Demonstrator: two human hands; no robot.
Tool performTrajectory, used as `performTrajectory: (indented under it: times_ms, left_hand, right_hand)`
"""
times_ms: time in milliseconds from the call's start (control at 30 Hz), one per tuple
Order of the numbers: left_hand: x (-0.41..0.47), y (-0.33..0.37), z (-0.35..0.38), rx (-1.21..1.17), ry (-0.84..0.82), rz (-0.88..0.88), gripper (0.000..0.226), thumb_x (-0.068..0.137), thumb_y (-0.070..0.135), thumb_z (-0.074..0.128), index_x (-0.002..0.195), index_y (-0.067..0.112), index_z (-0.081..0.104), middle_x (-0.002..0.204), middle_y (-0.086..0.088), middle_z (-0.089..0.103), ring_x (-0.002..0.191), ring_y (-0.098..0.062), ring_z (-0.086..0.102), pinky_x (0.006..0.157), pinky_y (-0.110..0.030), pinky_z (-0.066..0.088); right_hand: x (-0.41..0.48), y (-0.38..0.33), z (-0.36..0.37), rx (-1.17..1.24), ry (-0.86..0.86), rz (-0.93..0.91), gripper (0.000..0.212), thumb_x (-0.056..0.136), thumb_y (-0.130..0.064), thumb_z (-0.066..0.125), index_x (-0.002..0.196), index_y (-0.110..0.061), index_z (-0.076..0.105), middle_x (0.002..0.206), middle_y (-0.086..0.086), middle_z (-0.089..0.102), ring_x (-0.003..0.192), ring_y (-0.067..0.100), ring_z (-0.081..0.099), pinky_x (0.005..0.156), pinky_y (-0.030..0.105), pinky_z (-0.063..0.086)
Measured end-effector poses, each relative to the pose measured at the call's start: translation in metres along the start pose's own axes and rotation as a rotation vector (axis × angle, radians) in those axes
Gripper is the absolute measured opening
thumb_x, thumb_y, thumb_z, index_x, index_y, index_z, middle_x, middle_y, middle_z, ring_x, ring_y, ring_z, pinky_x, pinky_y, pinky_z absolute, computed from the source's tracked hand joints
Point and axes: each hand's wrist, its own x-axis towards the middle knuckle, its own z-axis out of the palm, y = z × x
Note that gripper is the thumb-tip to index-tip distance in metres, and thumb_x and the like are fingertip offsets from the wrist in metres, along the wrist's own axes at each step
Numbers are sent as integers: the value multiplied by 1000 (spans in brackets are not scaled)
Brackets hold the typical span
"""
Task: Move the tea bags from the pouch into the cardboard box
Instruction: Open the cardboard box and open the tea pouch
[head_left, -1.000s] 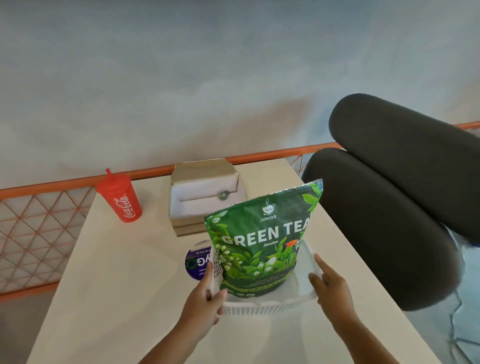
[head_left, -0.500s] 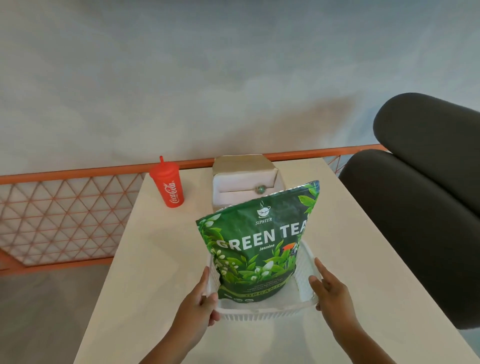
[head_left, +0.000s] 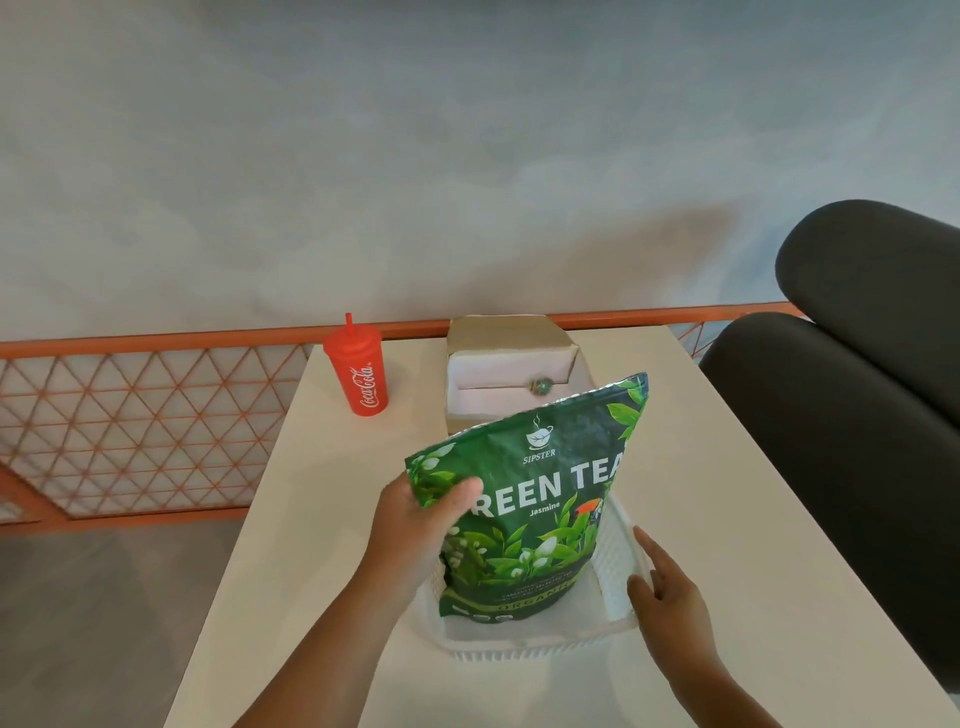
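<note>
A green tea pouch (head_left: 540, 499) stands upright in a white plastic basket (head_left: 618, 571) on the table. My left hand (head_left: 421, 525) grips the pouch's upper left edge, thumb across its front. With straight fingers, my right hand (head_left: 667, 587) touches the basket's right wall. Behind the pouch sits the open cardboard box (head_left: 506, 364), white-lined, with a small round green thing inside. No tea bags are visible.
A red lidded cup (head_left: 357, 371) stands at the table's far left. The white table (head_left: 337, 519) meets an orange mesh rail (head_left: 135, 426) at the back and left. Dark rounded cushions (head_left: 857, 395) crowd the right side.
My left hand left the basket's left wall and rose to take hold of the pouch's upper left edge. The view shifted a little; the right hand stayed by the basket.
</note>
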Motion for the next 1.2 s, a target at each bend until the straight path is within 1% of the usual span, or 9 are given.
performTrajectory:
  times_ms: [67, 367, 500, 567, 700, 867, 1067, 1133, 1200]
  left_hand:
    - [6, 8, 6, -76, 103, -3, 5, 83, 14, 66, 84, 17, 70, 81, -1, 74, 76, -15, 71, 62, -22, 54]
    - [23, 92, 4, -346, 186, 154, 11, 71, 29, 62, 74, 22, 71, 83, 3, 74, 81, -14, 70, 67, -28, 55]
    - [26, 138, -24, -534, 262, 246, 21, 81, 22, 60, 100, 13, 61, 107, -6, 70, 100, -23, 66, 89, -44, 51]
    - [25, 149, -37, -539, 321, 318, 17, 85, 22, 59, 101, 14, 59, 109, -5, 70, 102, -22, 66, 90, -46, 50]
    - [20, 142, -55, -513, 433, 368, 8, 87, 21, 59, 86, 20, 66, 94, 2, 74, 94, -17, 69, 76, -36, 57]
    - [33, 92, -73, -388, 657, 222, 7, 87, 25, 63, 81, 21, 64, 79, 6, 73, 81, -16, 70, 74, -35, 56]
    - [29, 17, -82, -240, 697, 148, 13, 90, 18, 57, 78, 23, 60, 62, 17, 68, 60, 3, 64, 54, -15, 51]
    - [27, 10, -89, -221, 719, 174, 21, 89, 11, 58, 75, 25, 62, 59, 20, 66, 58, 6, 62, 55, -11, 49]
    - [28, 13, -93, -102, 731, 232, 26, 87, 5, 60, 74, 26, 68, 62, 18, 66, 59, 7, 60, 58, -8, 48]
  right_hand:
    - [-1, -2, 0, -3, 10, -2, 55, 84, 0, 47, 130, -30, 51, 54, 1, 29, 50, 15, 30, 51, 26, 28]
    - [-1, -7, -2, -10, 44, 9, 54, 82, 1, 49, 128, -28, 54, 48, -6, 29, 47, 12, 30, 46, 17, 29]
    - [2, -8, -6, -34, 60, 18, 54, 82, 1, 48, 128, -26, 54, 43, -8, 31, 46, 12, 31, 48, 22, 30]
    - [2, -8, -8, -39, 66, 23, 54, 83, 0, 47, 130, -26, 53, 43, -8, 34, 47, 13, 33, 49, 23, 30]
    - [6, -5, -14, -42, 84, 38, 54, 84, 0, 45, 131, -26, 51, 56, 6, 37, 51, 16, 36, 50, 25, 31]
    - [11, -2, -27, -42, 134, 67, 51, 86, -1, 47, 131, -24, 52, 55, 6, 36, 52, 18, 36, 51, 29, 30]
    - [16, 4, -35, -4, 217, 120, 41, 90, -10, 51, 130, -19, 53, 60, 10, 40, 56, 23, 42, 58, 32, 37]
    - [16, 2, -37, 13, 245, 128, 39, 91, -13, 51, 129, -18, 53, 69, 12, 51, 65, 26, 50, 66, 36, 43]
    - [16, -2, -38, -31, 292, 116, 37, 91, -14, 54, 128, -17, 54, 96, 13, 56, 82, 28, 54, 81, 41, 45]
